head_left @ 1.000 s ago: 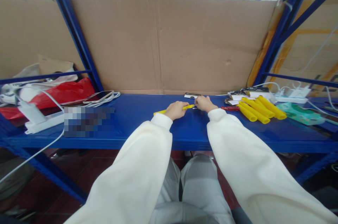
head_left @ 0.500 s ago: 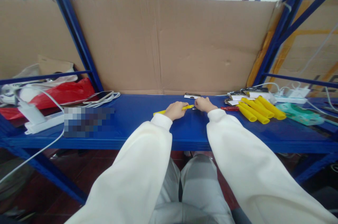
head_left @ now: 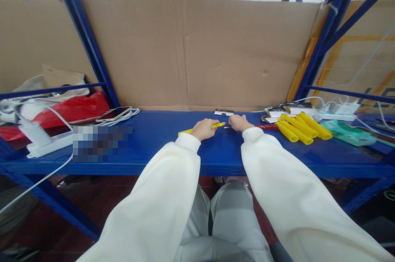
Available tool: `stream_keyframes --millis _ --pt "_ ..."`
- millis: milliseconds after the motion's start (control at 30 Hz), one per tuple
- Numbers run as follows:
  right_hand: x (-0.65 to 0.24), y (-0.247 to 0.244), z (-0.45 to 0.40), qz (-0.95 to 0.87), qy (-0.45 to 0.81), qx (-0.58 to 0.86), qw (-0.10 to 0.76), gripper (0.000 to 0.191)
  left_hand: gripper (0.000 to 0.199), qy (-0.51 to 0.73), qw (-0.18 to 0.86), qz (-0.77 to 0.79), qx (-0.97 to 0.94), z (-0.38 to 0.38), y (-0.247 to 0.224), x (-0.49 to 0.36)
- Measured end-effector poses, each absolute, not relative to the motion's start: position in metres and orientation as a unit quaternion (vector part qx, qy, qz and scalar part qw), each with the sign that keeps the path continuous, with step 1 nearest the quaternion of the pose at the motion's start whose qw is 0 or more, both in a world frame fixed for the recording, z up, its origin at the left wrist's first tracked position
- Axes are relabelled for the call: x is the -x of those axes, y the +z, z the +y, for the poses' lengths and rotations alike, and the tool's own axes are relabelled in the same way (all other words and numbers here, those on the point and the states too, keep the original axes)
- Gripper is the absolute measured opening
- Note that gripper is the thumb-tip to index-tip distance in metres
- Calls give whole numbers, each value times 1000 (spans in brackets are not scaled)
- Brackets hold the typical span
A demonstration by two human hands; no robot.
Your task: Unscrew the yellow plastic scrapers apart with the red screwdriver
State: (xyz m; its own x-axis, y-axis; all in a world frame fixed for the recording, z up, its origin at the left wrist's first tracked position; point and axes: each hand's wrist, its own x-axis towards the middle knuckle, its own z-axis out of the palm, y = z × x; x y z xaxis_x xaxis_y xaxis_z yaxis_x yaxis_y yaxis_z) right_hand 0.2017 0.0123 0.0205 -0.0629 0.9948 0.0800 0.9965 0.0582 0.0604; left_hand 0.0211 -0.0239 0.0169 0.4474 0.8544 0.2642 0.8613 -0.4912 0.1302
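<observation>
Head view: both hands (head_left: 204, 129) (head_left: 238, 123) curled, slim yellow stick (head_left: 218, 125) in left.

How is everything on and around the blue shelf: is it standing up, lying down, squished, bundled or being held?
Left hand: closed around the yellow stick
Yellow stick: held, both ends poking out
Right hand: curled; its grip is hidden
Yellow tubes: lying down, bunched together
Red tool: lying down
White cable: bundled in loops
Red bag: crumpled
Cardboard: standing upright, creased
</observation>
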Motion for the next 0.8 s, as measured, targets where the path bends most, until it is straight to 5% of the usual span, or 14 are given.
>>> stream_keyframes --millis 533,800 --pt "-214 11 24 -716 2 689 111 30 41 -174 -40 -513 840 -20 17 -22" --pt "-222 3 35 -691 24 706 152 24 27 -294 -112 -501 806 -12 20 -23"
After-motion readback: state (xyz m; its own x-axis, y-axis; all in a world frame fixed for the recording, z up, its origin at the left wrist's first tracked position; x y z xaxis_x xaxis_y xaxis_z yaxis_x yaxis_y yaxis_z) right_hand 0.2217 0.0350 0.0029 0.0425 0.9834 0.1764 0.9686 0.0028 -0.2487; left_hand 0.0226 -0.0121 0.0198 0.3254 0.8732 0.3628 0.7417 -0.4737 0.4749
